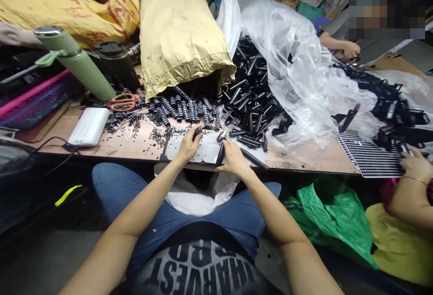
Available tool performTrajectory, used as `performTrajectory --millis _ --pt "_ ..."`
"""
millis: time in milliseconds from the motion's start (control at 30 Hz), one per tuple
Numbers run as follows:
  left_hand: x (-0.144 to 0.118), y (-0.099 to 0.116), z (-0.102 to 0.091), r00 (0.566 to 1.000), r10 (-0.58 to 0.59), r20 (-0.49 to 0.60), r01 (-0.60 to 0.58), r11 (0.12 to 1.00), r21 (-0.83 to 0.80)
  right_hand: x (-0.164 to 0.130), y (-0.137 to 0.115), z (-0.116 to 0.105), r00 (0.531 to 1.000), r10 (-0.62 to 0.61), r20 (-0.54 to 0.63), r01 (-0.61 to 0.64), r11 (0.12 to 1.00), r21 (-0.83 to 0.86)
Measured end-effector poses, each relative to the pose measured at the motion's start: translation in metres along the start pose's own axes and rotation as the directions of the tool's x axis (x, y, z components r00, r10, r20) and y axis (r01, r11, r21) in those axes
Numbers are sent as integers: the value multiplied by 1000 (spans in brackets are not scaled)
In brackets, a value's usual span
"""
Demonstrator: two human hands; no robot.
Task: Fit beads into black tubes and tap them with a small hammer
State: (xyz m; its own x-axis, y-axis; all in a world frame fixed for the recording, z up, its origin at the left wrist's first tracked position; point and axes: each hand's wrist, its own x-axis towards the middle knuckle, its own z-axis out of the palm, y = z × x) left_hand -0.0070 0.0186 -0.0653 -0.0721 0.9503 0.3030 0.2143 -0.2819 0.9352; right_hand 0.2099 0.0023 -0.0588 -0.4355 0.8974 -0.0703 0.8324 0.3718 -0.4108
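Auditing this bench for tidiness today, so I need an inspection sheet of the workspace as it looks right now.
Surface: wooden table, crowded, scattered with small black bits.
Job's things: left hand pinches a small black part; right hand grips a black tube; both over a white sheet.
Clutter: pile of black tubes spilling from clear plastic; tan paper sack; ribbed black pieces; red scissors; green flask; black cup.
Grippers: bare hands only, both closed on parts.
Cables: black cable from a white power bank.
Surroundings: co-workers' hands at right; green bag below.
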Motion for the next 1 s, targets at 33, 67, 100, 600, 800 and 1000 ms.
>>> performTrajectory --millis 33,67,100,600,800,1000 --pt "1 2 5 996 -86 1 85 987 -136 -1 -2 -2 1000 -12 -2 12 1000 17" --pt "1 5 9 985 -172 15 170 948 -268 -2 -4 -4 999 -36 -8 36 998 46" --pt "0 9 12 967 -250 41 246 891 -381 -4 -6 -7 997 -73 -22 74 994 84" --pt "-15 48 15 770 -546 331 634 598 -489 2 -41 -19 851 -365 -377 496 793 354" --pt "-17 59 23 763 -616 198 606 573 -552 -1 -45 -15 888 -351 -298 449 803 393" --pt "-15 68 24 680 -679 277 708 510 -488 -1 -52 -14 936 -255 -242 335 858 389"
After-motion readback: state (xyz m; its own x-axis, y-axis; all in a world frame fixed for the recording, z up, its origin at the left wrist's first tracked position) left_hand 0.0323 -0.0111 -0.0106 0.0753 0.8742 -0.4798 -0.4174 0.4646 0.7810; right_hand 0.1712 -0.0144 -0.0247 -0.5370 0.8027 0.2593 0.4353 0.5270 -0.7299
